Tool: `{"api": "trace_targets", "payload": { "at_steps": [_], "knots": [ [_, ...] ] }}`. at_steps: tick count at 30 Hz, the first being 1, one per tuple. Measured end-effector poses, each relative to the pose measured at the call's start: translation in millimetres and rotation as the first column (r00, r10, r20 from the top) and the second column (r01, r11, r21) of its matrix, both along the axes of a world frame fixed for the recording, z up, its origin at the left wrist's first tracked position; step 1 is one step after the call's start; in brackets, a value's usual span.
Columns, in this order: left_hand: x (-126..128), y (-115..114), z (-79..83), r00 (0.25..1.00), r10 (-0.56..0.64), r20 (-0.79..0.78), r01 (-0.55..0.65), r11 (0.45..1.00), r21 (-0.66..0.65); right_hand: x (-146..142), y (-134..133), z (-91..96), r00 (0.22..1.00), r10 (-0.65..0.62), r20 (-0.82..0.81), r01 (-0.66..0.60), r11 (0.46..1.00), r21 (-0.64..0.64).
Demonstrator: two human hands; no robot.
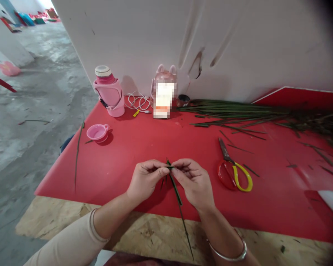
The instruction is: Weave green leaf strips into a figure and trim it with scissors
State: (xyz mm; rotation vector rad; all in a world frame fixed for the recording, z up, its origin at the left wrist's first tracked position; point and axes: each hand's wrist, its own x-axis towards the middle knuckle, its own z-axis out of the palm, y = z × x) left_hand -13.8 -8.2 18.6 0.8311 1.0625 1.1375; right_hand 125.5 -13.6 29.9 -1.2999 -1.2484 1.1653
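Note:
Both hands meet over the red table covering, pinching a small folded piece of green leaf strip (pixel 175 186) between them. My left hand (pixel 147 178) grips it from the left with thumb and forefinger. From the other side, my right hand (pixel 195 183) pinches the same piece, its fingers curled. Long narrow ends of the strip hang down toward me past the table's front edge; the fold itself is partly covered by fingertips. To the right of my right hand lie scissors (pixel 233 166) with one red and one yellow handle loop.
A pink cup (pixel 97 132) and a pink bottle (pixel 109 92) stand at the left. Against the wall are a white cable (pixel 138 100), a blurred-out phone (pixel 164 99) and a pile of long green leaves (pixel 238 111). Leaf scraps lie around the scissors. Bare board (pixel 133 232) shows in front.

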Motion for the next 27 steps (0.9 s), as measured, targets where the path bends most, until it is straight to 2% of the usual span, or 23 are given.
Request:
{"api": "trace_targets", "payload": {
  "at_steps": [2, 4, 7, 10, 13, 16, 19, 21, 23, 25, 27],
  "knots": [
    [0.4, -1.7, 0.5, 0.999, 0.019, -0.037, -0.017, 0.998, 0.058, 0.8, -0.4, 0.8, 0.999, 0.040, 0.016, -0.040, 0.999, 0.004],
    [0.6, -2.6, 0.2, 0.996, 0.018, -0.088, -0.011, 0.996, 0.084, 2.5, -0.9, 0.6, 0.991, 0.071, 0.115, -0.079, 0.995, 0.067],
    [0.4, -2.1, 0.7, 0.983, -0.036, -0.179, 0.056, 0.993, 0.107, 4.9, -1.1, -1.0, 0.971, 0.039, 0.236, -0.076, 0.986, 0.149],
    [-0.4, -1.1, 3.8, 0.954, -0.053, -0.294, 0.118, 0.971, 0.208, 5.5, 0.1, -2.6, 0.986, 0.026, 0.163, -0.040, 0.996, 0.080],
    [-2.0, -0.8, 8.0, 0.916, 0.003, -0.400, 0.134, 0.940, 0.314, 4.8, 1.2, -3.6, 0.998, 0.044, 0.043, -0.044, 0.999, 0.001],
    [-3.5, -0.4, 10.7, 0.894, 0.028, -0.447, 0.141, 0.929, 0.342, 5.2, 0.5, -4.1, 0.997, 0.075, 0.019, -0.075, 0.997, -0.018],
    [-3.9, 1.4, 10.1, 0.922, -0.029, -0.385, 0.129, 0.963, 0.237, 7.5, -0.9, -4.8, 0.976, 0.092, 0.200, -0.118, 0.985, 0.122],
    [-3.0, 2.9, 7.5, 0.961, -0.083, -0.263, 0.112, 0.989, 0.096, 9.6, -1.1, -5.5, 0.929, 0.062, 0.365, -0.171, 0.946, 0.275],
    [-1.4, 3.8, 3.6, 0.989, -0.107, -0.102, 0.103, 0.994, -0.047, 11.2, -0.8, -6.3, 0.882, 0.032, 0.471, -0.233, 0.898, 0.374],
    [0.7, 3.7, -0.1, 0.994, -0.097, 0.047, 0.103, 0.980, -0.168, 11.8, -0.4, -6.8, 0.859, 0.029, 0.512, -0.266, 0.879, 0.397],
    [3.0, 2.9, -2.3, 0.990, -0.072, 0.119, 0.099, 0.967, -0.235, 11.1, -0.2, -6.9, 0.864, 0.042, 0.502, -0.251, 0.900, 0.356]
  ]
}}
